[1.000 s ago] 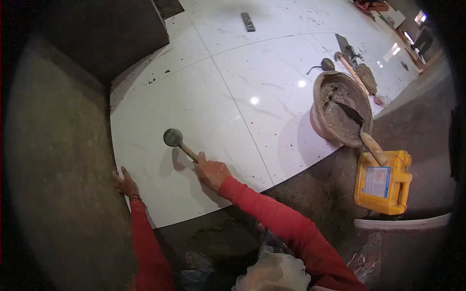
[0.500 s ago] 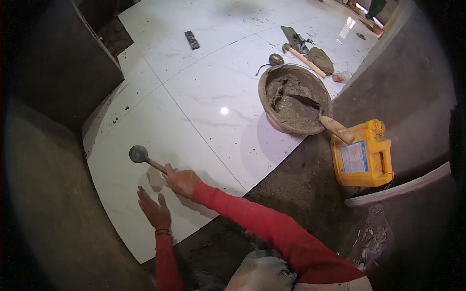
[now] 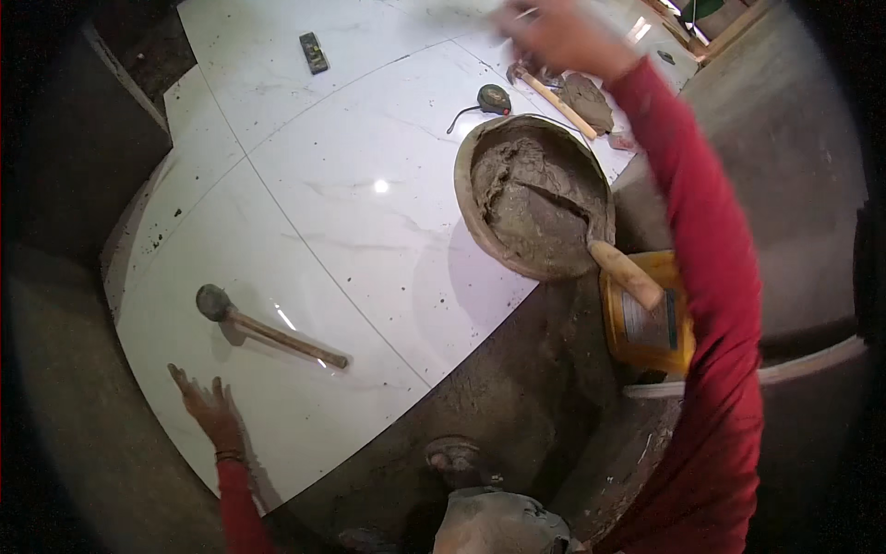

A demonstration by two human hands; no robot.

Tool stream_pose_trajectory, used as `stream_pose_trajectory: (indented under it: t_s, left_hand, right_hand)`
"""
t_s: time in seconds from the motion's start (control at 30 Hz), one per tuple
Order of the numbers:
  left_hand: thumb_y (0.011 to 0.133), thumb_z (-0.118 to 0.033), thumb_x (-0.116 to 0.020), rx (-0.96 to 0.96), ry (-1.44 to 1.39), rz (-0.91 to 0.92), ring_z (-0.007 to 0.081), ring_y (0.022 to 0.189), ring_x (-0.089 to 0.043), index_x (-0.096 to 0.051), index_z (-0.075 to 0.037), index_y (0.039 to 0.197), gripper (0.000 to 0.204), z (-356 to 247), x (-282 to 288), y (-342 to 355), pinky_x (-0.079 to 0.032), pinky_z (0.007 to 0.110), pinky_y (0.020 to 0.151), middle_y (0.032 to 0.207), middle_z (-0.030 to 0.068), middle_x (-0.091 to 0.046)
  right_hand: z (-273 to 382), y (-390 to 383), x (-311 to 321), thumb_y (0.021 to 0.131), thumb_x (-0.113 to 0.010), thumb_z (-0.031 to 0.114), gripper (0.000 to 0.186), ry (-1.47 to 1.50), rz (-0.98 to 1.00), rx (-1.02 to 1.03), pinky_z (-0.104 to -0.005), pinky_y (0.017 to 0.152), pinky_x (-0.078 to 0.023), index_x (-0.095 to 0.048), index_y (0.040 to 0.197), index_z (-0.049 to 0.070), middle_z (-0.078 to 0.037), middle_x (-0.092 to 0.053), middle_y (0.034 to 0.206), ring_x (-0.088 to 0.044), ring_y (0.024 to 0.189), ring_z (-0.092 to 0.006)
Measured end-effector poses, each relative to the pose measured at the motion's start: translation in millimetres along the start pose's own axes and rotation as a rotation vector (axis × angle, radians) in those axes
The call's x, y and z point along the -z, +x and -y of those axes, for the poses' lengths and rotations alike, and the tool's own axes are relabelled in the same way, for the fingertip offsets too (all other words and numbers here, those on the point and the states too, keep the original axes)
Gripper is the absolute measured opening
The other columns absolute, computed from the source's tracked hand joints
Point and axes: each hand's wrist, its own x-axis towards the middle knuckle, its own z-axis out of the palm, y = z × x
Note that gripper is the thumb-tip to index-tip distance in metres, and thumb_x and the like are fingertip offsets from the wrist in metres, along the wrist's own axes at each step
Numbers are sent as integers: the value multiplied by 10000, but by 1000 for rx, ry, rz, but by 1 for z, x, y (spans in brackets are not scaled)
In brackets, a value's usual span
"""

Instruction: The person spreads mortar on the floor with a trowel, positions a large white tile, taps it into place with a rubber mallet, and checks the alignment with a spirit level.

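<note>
Grey-headed mallet (image 3: pixel 277 337) flat on white tile (image 3: pixel 198 249), left of bucket (image 3: pixel 464 194) and nearer the body; long axis diagonal, head pointing far-left away from bucket, handle butt near-right, closer to it. Probably a tool reach during tile-setting; next move would call for a clean grip clear of bucket. Left hand (image 3: pixel 208 411) spread, grasping nothing, farther left of bucket. Right hand (image 3: pixel 572 37) blurred, beyond bucket near hammer (image 3: pixel 563 106); can't tell finger state.
</note>
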Motion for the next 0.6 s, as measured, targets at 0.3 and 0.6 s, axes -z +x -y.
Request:
stream_pose_trajectory:
  t_s: [0.3, 0.6]
  left_hand:
    - [977, -190, -577, -281, 552, 316, 354, 1481, -236, -205, -42, 1556, 704, 82, 103, 15, -205, 485, 1192, 1613, 201, -213]
    - [981, -387, -554, 240, 810, 570, 397, 1404, -357, -246, -76, 1542, 711, 45, 164, -17, -329, 480, 1113, 1550, 230, -326]
  right_hand:
    - [-396, -34, 70, 907, -592, 214, 262, -854, 33, -573, -389, 608, -530, -660, 985, -27, -177, -644, 769, -663, 674, -226]
    - [-441, -50, 20, 894, -591, 140, 198, -806, 93, -715, -374, 648, -522, -636, 1001, -21, -163, -632, 813, -648, 713, -226]
